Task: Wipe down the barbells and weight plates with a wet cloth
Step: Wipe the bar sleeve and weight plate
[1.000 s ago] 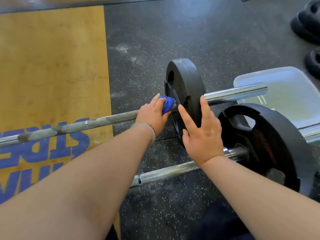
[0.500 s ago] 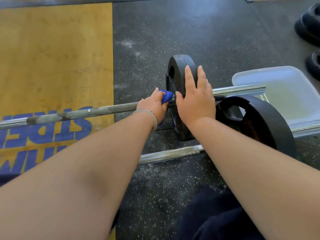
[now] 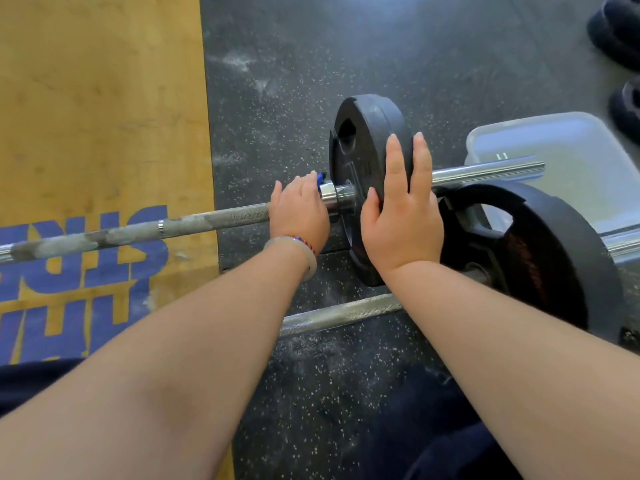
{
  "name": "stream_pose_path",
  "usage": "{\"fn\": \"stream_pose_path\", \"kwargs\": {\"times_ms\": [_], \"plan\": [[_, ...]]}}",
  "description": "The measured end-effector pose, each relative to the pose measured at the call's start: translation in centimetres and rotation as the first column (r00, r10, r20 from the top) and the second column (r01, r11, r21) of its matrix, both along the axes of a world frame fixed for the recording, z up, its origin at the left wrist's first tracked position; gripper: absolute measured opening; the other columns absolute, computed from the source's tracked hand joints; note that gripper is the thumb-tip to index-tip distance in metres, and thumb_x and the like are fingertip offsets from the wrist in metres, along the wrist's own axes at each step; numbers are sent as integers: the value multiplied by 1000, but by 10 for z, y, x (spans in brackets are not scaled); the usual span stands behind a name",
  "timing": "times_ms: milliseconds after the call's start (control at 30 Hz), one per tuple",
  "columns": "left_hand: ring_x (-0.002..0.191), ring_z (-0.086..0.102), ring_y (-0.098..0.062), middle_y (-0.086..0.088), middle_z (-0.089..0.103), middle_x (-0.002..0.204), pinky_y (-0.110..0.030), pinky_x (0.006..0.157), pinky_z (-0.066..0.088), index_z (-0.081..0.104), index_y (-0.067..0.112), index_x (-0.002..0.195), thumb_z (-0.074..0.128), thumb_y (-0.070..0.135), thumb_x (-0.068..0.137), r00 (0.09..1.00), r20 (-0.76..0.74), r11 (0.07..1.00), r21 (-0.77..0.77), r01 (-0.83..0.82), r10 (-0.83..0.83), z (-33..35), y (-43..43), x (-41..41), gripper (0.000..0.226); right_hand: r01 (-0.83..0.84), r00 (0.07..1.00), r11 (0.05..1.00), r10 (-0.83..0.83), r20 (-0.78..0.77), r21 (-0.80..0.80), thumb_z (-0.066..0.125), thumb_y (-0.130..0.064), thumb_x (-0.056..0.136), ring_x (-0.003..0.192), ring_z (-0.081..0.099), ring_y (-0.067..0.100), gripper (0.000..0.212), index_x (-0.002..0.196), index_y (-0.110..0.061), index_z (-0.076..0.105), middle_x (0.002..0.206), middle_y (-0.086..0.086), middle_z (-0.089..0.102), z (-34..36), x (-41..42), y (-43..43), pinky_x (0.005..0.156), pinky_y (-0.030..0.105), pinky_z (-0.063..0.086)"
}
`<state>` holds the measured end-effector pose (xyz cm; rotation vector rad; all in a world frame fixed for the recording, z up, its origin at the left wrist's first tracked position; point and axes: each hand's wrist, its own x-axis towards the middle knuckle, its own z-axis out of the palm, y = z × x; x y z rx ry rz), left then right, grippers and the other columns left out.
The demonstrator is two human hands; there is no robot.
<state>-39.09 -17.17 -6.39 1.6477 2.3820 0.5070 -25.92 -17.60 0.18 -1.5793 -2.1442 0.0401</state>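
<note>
Bracing the weight plate (image 3: pixel 367 133) w/ my right hand (image 3: pixel 401 220), fingers flat, prob. so it won't roll; left hand (image 3: pixel 299 211) clamps the blue cloth (image 3: pixel 322 177) round the barbell (image 3: pixel 214 220), just left of my right hand.

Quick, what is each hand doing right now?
Left hand: closed round the blue cloth, against the barbell.
Right hand: open, fingers straight, flat on the weight plate.
</note>
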Motion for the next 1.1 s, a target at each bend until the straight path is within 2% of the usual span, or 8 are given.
{"fn": "stream_pose_path", "kwargs": {"times_ms": [167,367,567,667,767,833,1000,1100], "plan": [[128,45,-23,-7,57,132,-32,118,10,46,8,137,32,13,101,981,152,987,126,98,-116,10,-7,0,39,-6,1000,1000,6,0,10,52,-23,90,101,58,37,58,145,-13,36,151,18,30,-4,2,-3,71,37,51],[144,18,-18,-4,28,155,-41,118,0,48,17,136,25,37,102,996,-64,997,-53,52,-55,7,5,-4,45,-7,1000,1000,8,-4,29,53,-22,90,96,59,35,58,145,-13,37,151,18,31,-4,3,-2,69,36,50],[145,16,-21,0,38,149,-37,118,3,46,14,139,30,30,101,967,-110,973,-50,225,-229,10,18,16,44,1,1000,999,0,-15,40,53,-22,90,107,56,36,57,144,-13,38,151,18,31,-7,3,-1,73,37,51],[147,3,-26,-5,22,157,-41,120,1,34,13,145,24,34,100,977,-162,984,-132,119,-140,2,17,27,51,-3,1000,999,5,-27,47,54,-22,89,106,56,35,57,144,-12,39,150,19,32,-7,3,1,75,36,50],[147,-5,-26,-5,7,160,-40,118,-5,14,11,152,23,34,100,936,-243,963,-148,225,-256,-2,-6,32,57,-12,999,999,14,-38,44,53,-23,89,108,56,35,57,144,-13,39,150,18,32,-7,4,1,74,36,50],[147,0,-23,-3,11,159,-37,117,-6,15,11,152,24,32,101,937,-200,955,-135,264,-287,0,-7,26,55,-13,999,999,14,-37,46,53,-23,89,110,56,36,57,144,-13,39,150,18,32,-8,5,1,74,36,51],[135,32,-20,-1,50,136,-40,117,14,56,17,123,27,29,99,978,-146,987,-88,136,-148,11,31,16,39,-18,999,999,20,-40,42,54,-22,89,106,57,36,58,144,-13,39,151,18,32,-8,6,2,74,37,51],[144,19,-22,-4,34,152,-37,118,2,39,13,143,31,30,101,943,-203,964,-60,258,-265,2,5,19,46,-27,999,999,28,-40,42,53,-23,90,108,56,36,57,144,-13,39,151,18,32,-8,7,0,74,37,51]]}}
